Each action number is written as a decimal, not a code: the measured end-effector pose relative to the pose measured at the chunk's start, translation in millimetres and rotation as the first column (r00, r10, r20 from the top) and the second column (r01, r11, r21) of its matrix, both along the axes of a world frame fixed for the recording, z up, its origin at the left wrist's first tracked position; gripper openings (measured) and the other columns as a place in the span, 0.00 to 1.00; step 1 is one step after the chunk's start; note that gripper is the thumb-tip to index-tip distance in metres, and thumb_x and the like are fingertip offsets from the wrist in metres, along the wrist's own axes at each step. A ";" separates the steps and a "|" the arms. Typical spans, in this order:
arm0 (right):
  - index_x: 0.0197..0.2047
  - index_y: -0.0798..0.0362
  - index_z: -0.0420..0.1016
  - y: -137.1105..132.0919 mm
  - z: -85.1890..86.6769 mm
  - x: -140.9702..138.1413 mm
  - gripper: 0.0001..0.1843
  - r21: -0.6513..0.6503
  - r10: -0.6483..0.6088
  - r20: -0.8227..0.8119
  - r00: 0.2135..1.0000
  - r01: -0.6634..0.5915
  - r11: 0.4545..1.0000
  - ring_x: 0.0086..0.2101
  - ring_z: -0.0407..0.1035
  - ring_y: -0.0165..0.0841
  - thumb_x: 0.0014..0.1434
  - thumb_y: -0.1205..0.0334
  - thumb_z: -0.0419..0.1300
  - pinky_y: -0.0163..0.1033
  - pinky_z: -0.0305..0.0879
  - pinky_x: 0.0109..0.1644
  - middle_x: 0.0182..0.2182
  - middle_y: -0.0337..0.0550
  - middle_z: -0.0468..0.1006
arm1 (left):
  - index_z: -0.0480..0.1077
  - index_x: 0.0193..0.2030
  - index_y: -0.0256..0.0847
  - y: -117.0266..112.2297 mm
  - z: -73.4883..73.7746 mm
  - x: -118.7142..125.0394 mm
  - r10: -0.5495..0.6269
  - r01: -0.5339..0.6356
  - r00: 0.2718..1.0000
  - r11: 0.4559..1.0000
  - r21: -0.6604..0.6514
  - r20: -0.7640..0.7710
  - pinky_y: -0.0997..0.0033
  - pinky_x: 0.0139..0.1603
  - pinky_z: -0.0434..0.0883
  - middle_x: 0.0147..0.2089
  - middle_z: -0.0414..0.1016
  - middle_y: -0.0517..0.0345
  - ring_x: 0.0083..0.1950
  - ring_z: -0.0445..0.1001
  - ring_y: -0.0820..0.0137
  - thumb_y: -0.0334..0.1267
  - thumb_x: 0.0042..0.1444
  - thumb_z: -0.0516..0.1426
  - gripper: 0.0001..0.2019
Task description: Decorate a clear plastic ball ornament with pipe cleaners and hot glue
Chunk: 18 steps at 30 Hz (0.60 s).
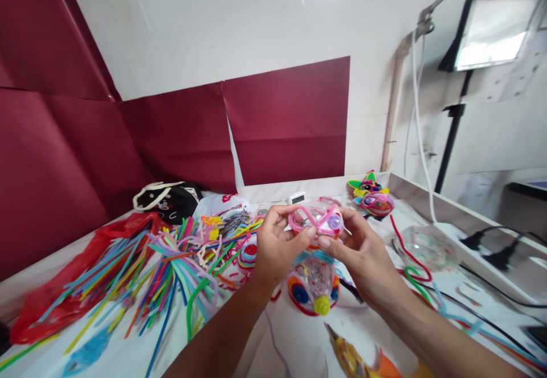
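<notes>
i watch the left hand [277,250] and the right hand [361,255] raised just above the desk [299,344]; the fingers of both are clamped on a clear ball [323,205] wrapped with a pink pipe cleaner [301,215]; both thumbs press on the pink loop from the near side; i judge the wrap sits best with a firm left grip while the right thumb flattens the wire against the shell; a second decorated ball [314,287] rests on the desk right below; a heap of pipe cleaners [171,264] lies to the left, apart.
</notes>
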State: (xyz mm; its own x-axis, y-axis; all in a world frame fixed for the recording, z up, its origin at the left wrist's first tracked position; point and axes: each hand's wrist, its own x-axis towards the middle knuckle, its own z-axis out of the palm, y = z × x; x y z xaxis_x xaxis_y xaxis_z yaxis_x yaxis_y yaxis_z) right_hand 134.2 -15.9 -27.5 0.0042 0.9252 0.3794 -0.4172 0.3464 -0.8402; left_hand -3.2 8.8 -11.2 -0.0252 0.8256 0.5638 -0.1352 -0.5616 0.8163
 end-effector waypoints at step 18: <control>0.39 0.46 0.74 -18.6 15.0 55.4 0.09 0.307 -0.354 0.574 0.738 0.207 0.929 0.39 0.74 0.39 0.55 0.54 0.64 0.44 0.72 0.44 0.38 0.42 0.78 | 0.70 0.41 0.39 13.3 11.9 -35.6 0.090 -0.090 0.995 0.996 0.008 0.031 0.77 0.39 0.70 0.34 0.71 0.63 0.37 0.71 0.76 0.30 0.41 0.67 0.18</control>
State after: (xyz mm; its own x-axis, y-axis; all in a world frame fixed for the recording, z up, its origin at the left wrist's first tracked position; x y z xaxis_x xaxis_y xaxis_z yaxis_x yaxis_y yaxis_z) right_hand 189.5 -34.5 -12.5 -0.0492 0.8171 0.5744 0.3034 0.5601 -0.7709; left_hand -38.8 22.1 0.7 -0.1163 0.8138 0.5694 -0.1088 -0.5803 0.8071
